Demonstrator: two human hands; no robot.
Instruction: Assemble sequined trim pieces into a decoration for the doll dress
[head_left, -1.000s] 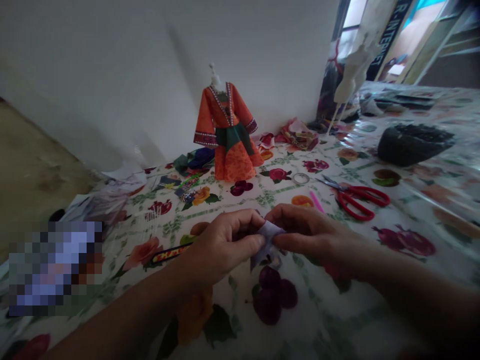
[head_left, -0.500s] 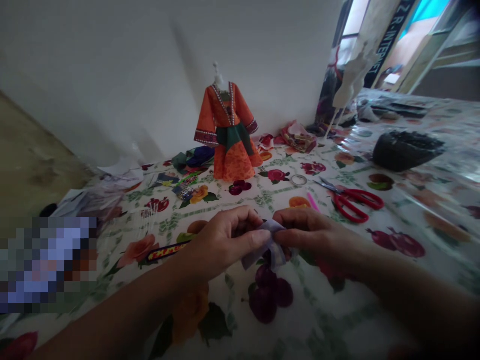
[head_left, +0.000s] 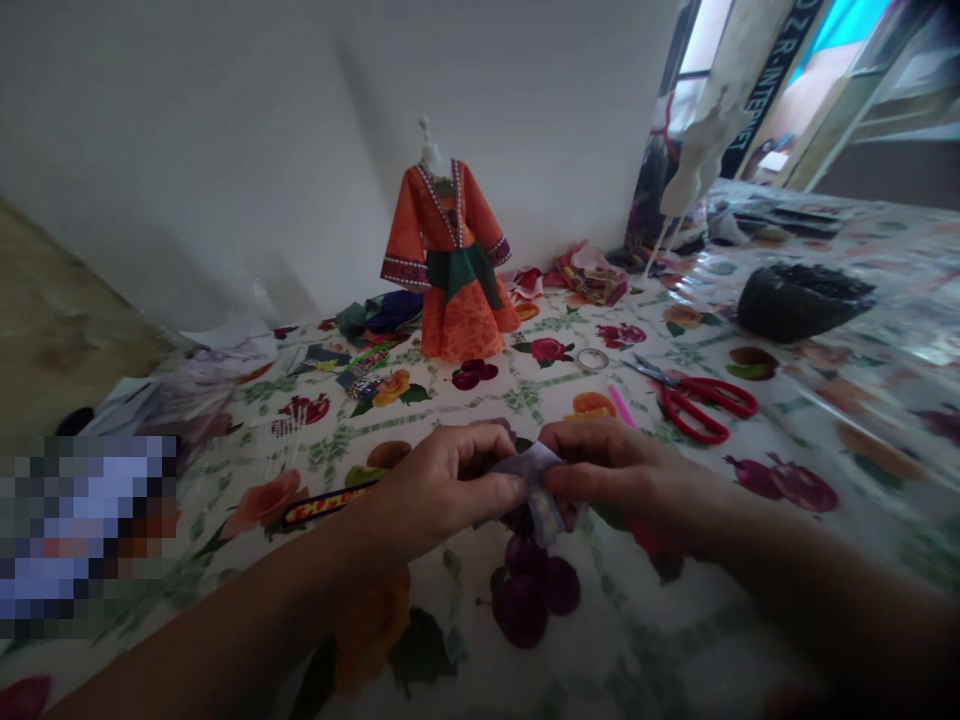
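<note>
Between the fingertips of both hands, just above a white plastic-looking tablecloth printed with fruit and flowers (head_left: 645, 640), is a small piece of pale lilac-grey fabric (head_left: 534, 465), bent so that one end hangs below the fingers. The left hand (head_left: 442, 490) is clamped on the fabric's left side, thumb in front and fingers curled behind; the right hand (head_left: 637, 465) pinches its right side in the same way, the two hands close together. Just beside the left hand, partly behind its wrist, lies a dark-edged flat strip with yellow and red lettering (head_left: 319, 507). Just beyond the right hand is a short bright pink stick (head_left: 621, 405), and farther out to its right lie metal scissors with red looped handles (head_left: 705, 408), blades spread. Well beyond both hands stands a small white dress form wearing an orange and green long-sleeved dress (head_left: 450, 265).
</note>
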